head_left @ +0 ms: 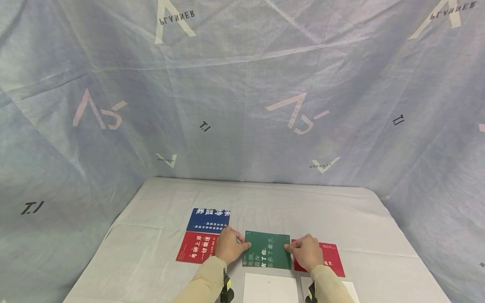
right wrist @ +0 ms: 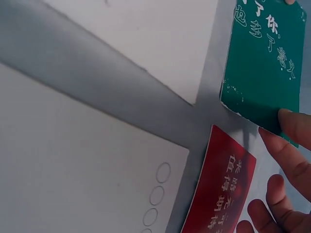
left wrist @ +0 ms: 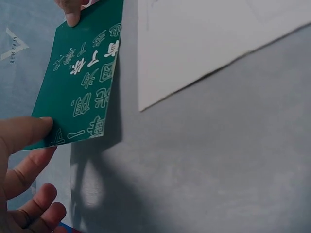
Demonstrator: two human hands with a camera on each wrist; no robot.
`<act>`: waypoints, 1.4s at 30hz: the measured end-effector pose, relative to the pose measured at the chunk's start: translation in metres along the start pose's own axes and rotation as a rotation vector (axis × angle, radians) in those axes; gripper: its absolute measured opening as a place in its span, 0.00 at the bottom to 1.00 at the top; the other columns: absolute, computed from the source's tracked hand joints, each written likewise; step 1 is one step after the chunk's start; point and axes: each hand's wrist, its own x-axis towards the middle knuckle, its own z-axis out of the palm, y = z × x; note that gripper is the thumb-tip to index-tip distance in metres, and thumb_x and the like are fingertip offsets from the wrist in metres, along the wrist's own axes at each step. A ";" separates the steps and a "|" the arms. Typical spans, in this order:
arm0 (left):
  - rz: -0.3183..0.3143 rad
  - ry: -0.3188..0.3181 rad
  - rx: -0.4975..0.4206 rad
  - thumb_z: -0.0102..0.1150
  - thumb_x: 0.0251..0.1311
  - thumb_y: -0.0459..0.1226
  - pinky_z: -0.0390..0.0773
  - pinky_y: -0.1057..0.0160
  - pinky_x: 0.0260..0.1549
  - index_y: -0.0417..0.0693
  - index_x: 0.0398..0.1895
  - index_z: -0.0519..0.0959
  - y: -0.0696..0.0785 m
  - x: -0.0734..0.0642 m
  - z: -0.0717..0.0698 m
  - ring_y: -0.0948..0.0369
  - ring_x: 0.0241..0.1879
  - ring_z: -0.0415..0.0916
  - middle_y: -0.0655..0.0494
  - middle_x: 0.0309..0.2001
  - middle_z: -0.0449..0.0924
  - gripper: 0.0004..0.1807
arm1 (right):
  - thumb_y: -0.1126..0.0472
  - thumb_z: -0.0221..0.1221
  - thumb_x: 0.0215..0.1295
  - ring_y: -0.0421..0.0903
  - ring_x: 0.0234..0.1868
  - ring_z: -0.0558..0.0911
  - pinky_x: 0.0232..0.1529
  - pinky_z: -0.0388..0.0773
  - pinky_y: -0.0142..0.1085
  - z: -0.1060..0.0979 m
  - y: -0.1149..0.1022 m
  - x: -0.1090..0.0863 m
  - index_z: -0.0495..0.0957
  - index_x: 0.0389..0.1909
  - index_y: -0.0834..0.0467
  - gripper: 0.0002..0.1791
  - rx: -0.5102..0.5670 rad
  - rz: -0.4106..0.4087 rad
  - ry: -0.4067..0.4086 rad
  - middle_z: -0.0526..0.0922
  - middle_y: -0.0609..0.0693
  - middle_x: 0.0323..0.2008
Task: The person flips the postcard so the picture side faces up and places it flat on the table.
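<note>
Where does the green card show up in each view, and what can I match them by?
Head: the green card is low, just right of centre, between the left hand and right hand.
Left wrist: upper left, cut by the top edge.
Right wrist: upper right, cut by the top edge.
Shared landmark: the nearest white card, below it in head, right of it in left wrist, left of it in right wrist.

Looks bright in the head view, with soft, even light over the tabletop (head_left: 303, 206) and cloth backdrop (head_left: 235, 147). Turns dimmer and bluish in both wrist views. Shows soft-edged shadows of the green card (left wrist: 80, 82) and left hand (left wrist: 26, 165) in the left wrist view. Blurs the smallest print on the rightmost red card (head_left: 333, 256) in the head view.
</note>
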 end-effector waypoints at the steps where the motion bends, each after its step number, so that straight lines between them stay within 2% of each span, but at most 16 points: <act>1: 0.000 0.004 0.005 0.80 0.45 0.39 0.73 0.42 0.52 0.51 0.15 0.78 -0.001 0.000 0.001 0.47 0.45 0.75 0.49 0.40 0.77 0.16 | 0.56 0.72 0.61 0.54 0.44 0.74 0.49 0.74 0.57 0.001 0.000 0.001 0.88 0.26 0.60 0.11 -0.010 -0.005 0.006 0.77 0.56 0.40; 6: 0.015 0.024 0.043 0.80 0.44 0.40 0.74 0.43 0.50 0.52 0.15 0.77 -0.005 0.002 0.006 0.48 0.44 0.75 0.50 0.38 0.76 0.17 | 0.56 0.73 0.59 0.53 0.41 0.74 0.47 0.75 0.56 0.004 0.001 0.002 0.88 0.27 0.62 0.12 -0.063 -0.033 0.040 0.77 0.55 0.37; 11: 0.069 0.062 0.109 0.80 0.44 0.41 0.74 0.46 0.46 0.53 0.14 0.75 -0.004 0.001 0.008 0.50 0.41 0.74 0.53 0.35 0.74 0.19 | 0.56 0.73 0.57 0.54 0.41 0.74 0.47 0.75 0.56 0.007 0.001 0.001 0.88 0.27 0.64 0.13 -0.120 -0.086 0.073 0.76 0.55 0.35; 15: 0.104 0.066 0.192 0.80 0.45 0.43 0.73 0.50 0.41 0.53 0.14 0.71 -0.003 0.001 0.010 0.55 0.36 0.70 0.57 0.32 0.69 0.21 | 0.55 0.74 0.57 0.55 0.41 0.75 0.47 0.74 0.57 0.009 0.002 0.001 0.88 0.25 0.62 0.13 -0.159 -0.125 0.094 0.76 0.54 0.34; 25: 0.153 0.081 0.325 0.80 0.45 0.45 0.72 0.53 0.38 0.54 0.12 0.69 -0.008 0.003 0.018 0.57 0.34 0.66 0.58 0.31 0.65 0.25 | 0.54 0.74 0.56 0.54 0.38 0.74 0.43 0.73 0.54 0.014 0.003 0.002 0.82 0.17 0.57 0.16 -0.254 -0.166 0.148 0.74 0.53 0.31; 31: 0.157 0.078 0.385 0.80 0.45 0.47 0.71 0.54 0.37 0.54 0.12 0.69 -0.007 0.003 0.020 0.57 0.34 0.67 0.57 0.31 0.66 0.25 | 0.52 0.74 0.56 0.53 0.37 0.72 0.40 0.72 0.51 0.015 -0.001 0.000 0.79 0.14 0.55 0.19 -0.305 -0.166 0.173 0.72 0.53 0.29; 37: 0.130 0.086 0.466 0.80 0.44 0.50 0.72 0.54 0.39 0.53 0.11 0.67 -0.001 0.002 0.020 0.55 0.36 0.69 0.55 0.31 0.68 0.27 | 0.52 0.75 0.55 0.53 0.37 0.73 0.41 0.71 0.52 0.018 -0.001 -0.001 0.79 0.15 0.55 0.19 -0.332 -0.164 0.200 0.71 0.52 0.28; 42: 0.111 0.085 0.496 0.80 0.45 0.51 0.71 0.53 0.39 0.52 0.10 0.67 0.002 0.000 0.019 0.53 0.38 0.71 0.53 0.31 0.70 0.28 | 0.52 0.75 0.54 0.54 0.37 0.73 0.41 0.71 0.52 0.020 -0.001 -0.002 0.79 0.15 0.55 0.19 -0.335 -0.166 0.214 0.72 0.53 0.28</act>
